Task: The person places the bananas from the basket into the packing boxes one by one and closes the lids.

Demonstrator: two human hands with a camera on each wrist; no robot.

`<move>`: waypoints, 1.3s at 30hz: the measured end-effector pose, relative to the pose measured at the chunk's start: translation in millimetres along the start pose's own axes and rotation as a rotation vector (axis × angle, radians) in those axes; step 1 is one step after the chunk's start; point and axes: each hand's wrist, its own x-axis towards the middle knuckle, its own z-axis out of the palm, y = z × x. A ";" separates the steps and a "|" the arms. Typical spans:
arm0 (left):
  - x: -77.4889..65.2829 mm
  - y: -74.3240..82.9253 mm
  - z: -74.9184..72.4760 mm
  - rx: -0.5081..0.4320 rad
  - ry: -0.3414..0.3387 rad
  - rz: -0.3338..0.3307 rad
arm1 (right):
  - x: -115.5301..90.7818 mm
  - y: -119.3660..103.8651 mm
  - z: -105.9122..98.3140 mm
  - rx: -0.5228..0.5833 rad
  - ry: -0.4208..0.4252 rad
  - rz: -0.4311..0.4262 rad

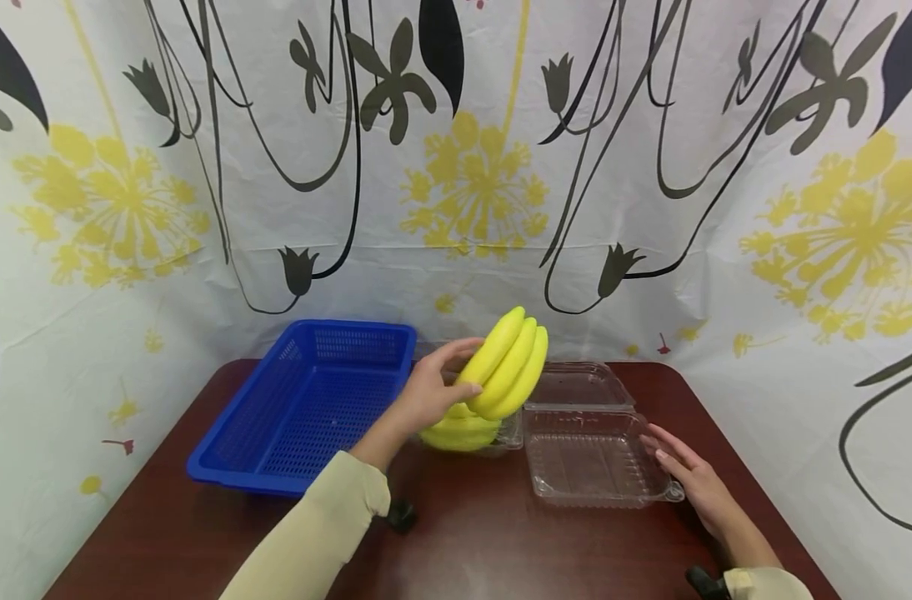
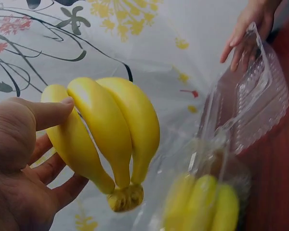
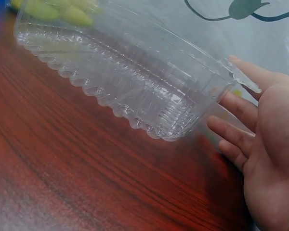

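My left hand (image 1: pixel 429 387) grips a bunch of yellow bananas (image 1: pixel 508 362), raised above the table. In the left wrist view, the thumb lies on one banana and the stem end (image 2: pixel 126 197) points down. A second bunch (image 1: pixel 459 433) sits lower, below that hand, inside clear plastic packaging (image 2: pixel 195 163). At the right stands an open, clear hinged container (image 1: pixel 591 500), its lid (image 1: pixel 579 383) laid back toward the wall. My right hand (image 1: pixel 699 483) touches the container's right rim with nearly straight fingers, as the right wrist view (image 3: pixel 274 139) also shows.
A blue perforated plastic basket (image 1: pixel 234 417) stands at the left of the dark red-brown table (image 1: pixel 471 542). Behind the table hangs a white sheet (image 1: pixel 486 283) with printed flowers, which also spreads along both sides.
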 end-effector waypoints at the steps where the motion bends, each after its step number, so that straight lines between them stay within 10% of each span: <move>1: -0.6 -2.0 3.5 -0.028 0.002 0.008 | -0.1 -0.2 -0.1 0.000 0.001 0.002; 14: -9.3 -6.8 47.0 -0.342 0.020 -0.017 | 0.2 1.7 0.0 0.001 0.003 -0.010; 24: -14.6 -15.5 86.0 -0.407 0.011 -0.023 | -0.5 -0.5 2.7 -0.046 0.036 0.052; 39: -13.9 -22.9 128.3 -0.167 -0.048 0.022 | 0.1 -2.9 0.7 -0.052 0.017 0.054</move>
